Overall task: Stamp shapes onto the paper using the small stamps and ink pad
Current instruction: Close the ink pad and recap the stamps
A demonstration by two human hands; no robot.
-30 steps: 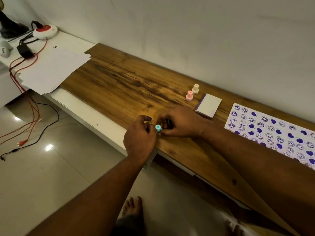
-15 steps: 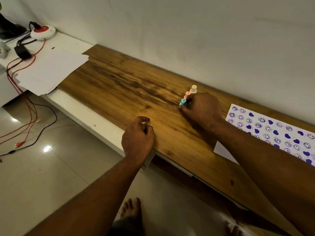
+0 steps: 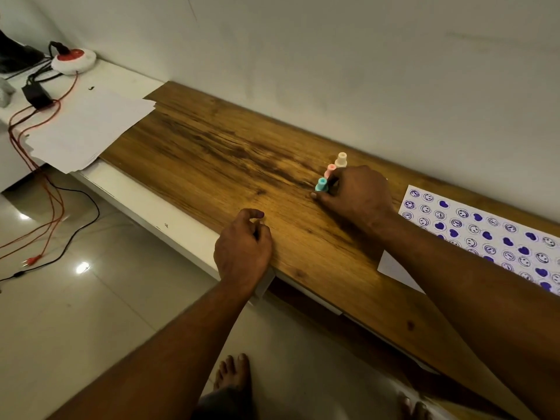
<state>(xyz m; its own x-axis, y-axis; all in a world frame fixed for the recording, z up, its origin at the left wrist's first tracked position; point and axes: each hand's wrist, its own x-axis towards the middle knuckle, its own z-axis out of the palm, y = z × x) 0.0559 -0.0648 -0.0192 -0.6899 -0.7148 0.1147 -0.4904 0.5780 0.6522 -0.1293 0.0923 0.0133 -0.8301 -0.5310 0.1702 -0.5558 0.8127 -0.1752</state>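
The counter is streaky brown wood grain with a white front edge. Three small waisted plastic stamps stand in a tight row near the wall: teal stamp, pink stamp, cream stamp. My right hand arches over them, its grip pinching the teal stamp. My left hand rests curled at the counter's edge, holding nothing. The stamped paper, covered in purple smileys and hearts, lies to the right.

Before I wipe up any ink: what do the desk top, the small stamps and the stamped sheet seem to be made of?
Desk top: wood or wood-look laminate, streaked grain, slight sheen; which, unclear.
Small stamps, teal, pink, cream: probably plastic, uniform pastel colour, smooth moulded shape.
Stamped sheet: matte white paper, lying flat, with purple prints.
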